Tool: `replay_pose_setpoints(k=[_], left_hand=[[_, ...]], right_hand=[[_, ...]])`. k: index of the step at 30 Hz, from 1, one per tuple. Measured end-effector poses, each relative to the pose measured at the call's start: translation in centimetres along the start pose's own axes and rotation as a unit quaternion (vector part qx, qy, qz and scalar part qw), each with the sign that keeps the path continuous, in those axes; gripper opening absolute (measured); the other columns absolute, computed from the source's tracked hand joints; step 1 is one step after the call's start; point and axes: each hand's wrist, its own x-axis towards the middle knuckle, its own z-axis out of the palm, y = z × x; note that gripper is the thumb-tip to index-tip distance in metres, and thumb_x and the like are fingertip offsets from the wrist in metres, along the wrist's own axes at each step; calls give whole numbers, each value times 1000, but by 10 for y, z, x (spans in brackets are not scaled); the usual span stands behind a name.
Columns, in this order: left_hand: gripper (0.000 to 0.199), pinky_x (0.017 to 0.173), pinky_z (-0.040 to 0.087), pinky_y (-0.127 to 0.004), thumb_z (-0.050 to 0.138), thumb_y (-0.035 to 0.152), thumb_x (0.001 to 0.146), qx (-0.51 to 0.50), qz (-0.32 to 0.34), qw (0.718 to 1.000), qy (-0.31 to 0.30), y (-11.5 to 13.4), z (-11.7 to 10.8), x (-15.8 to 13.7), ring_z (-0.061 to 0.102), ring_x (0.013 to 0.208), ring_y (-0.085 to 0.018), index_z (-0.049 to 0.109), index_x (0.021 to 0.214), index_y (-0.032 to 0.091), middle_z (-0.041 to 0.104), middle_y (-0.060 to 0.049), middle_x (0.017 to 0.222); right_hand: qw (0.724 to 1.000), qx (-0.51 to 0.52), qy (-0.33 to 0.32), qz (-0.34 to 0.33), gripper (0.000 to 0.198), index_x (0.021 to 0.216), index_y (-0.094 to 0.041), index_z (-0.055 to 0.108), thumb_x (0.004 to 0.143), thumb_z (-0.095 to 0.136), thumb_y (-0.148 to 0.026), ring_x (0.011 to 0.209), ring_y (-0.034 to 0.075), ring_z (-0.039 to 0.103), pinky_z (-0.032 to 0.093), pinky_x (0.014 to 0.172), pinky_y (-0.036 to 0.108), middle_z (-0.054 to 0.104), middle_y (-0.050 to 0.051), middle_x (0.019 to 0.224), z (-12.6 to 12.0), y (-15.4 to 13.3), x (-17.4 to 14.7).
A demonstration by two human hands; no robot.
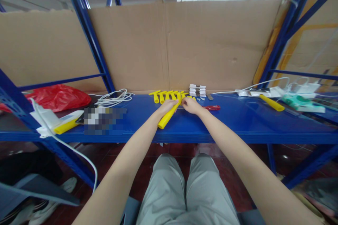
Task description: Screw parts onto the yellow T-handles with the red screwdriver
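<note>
My left hand (170, 105) is wrapped round a yellow T-shaped tool (166, 119), whose thick round handle slants down toward me. Close to its upper end, my right hand (190, 105) is closed in a pinch; whatever lies between those fingertips is too small to make out. Behind my left hand stands a row of several similar yellow T-shaped tools (161, 97). A stack of small white packets (197, 90) lies beyond my right hand, with a small flat metal piece (210, 96) beside it. To the right of that wrist rests a red-handled tool (212, 108).
The blue bench (237, 119) is backed by a cardboard sheet (211, 42) between blue posts. White cables (116, 98), a red plastic bag (66, 98) and a yellow handle (66, 126) lie left. Another yellow handle (273, 103) and a green-and-white item (302, 103) lie right.
</note>
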Motion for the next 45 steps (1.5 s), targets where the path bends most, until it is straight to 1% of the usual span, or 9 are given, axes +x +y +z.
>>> replay_pose_setpoints(k=[8,12,18,21,25,29,35,40,45], left_hand=[[30,51,41,-25,47,25,88,14,-10,1000,21,1,-1,0,52,46,-13,58,61,15,53,-2,48],[31,49,39,-25,47,27,89,16,-10,999,37,0,-3,1,50,44,-12,59,63,14,53,-2,49],[28,50,39,-25,47,26,89,14,-12,998,56,-5,-2,5,50,44,-12,60,67,14,53,-2,50],[28,48,37,-23,47,27,89,14,-7,998,58,-5,-1,5,48,43,-11,57,65,16,50,0,48],[27,48,38,-23,48,25,89,6,-10,998,56,-1,-1,0,48,43,-11,54,64,17,50,1,47],[27,48,38,-23,46,25,89,14,-11,999,42,4,-3,-5,49,44,-11,54,65,16,51,1,47],[26,49,38,-23,47,24,89,6,-10,999,38,2,-4,-2,50,45,-12,55,66,15,51,1,47],[25,49,38,-23,47,25,89,-1,-11,999,40,0,-3,-1,51,46,-12,57,69,15,52,1,49],[29,49,39,-23,46,22,90,-2,-19,999,45,4,-2,-3,49,43,-11,53,63,16,50,2,47]], right_hand=[[1000,7,-6,-2,19,92,-15,65,83,48,-13,91,21,64,46,79,28,70,11,99,1,0,0],[1000,-13,-9,18,20,94,-15,64,85,47,-15,95,21,63,45,81,28,70,11,101,0,0,-1],[995,-43,-9,94,24,99,-16,65,86,45,-17,100,23,63,46,82,29,70,12,104,-6,5,-4],[987,-38,19,158,27,104,-17,65,87,44,-19,102,23,63,47,82,29,70,12,106,-13,14,-1],[968,-27,53,245,32,109,-15,64,87,42,-19,107,24,62,47,84,30,68,14,112,-25,36,4],[952,-57,5,302,36,115,-15,64,84,48,-22,115,29,57,43,93,43,65,16,118,-29,70,5],[945,-108,-84,296,37,114,-18,66,81,52,-24,114,32,56,41,94,49,66,17,114,-26,103,6],[949,-144,-102,263,35,114,-18,65,82,52,-23,116,30,55,39,96,49,64,16,119,-25,103,15],[951,-151,-102,250,31,110,-20,67,83,50,-21,115,29,56,37,98,48,65,14,116,-26,99,16]])
